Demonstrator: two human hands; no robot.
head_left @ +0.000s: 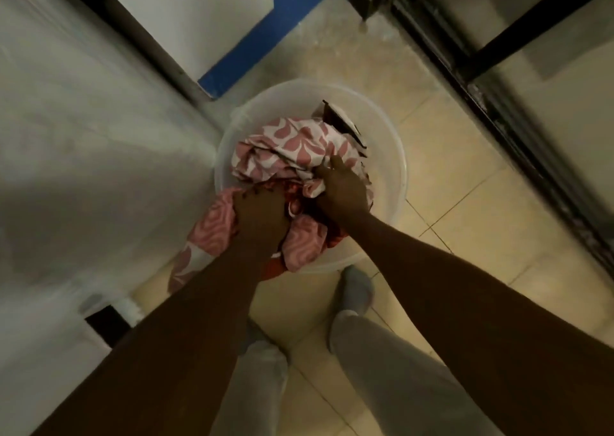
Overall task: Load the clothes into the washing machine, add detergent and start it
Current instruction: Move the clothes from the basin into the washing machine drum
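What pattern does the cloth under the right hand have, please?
White cloth with pink teardrop shapes, clearest in the head view, gripped by the right hand.

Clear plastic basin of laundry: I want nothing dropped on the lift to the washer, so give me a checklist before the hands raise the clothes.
1. Left hand closed on the pink swirl-patterned cloth: ok.
2. Right hand gripping the white cloth with pink petal print: ok.
3. Whole bundle gathered: not ok; cloth trails over the round clear plastic basin rim to the floor.
4. Dark item at the far side included: not ok.
5. Washer door open: cannot tell.
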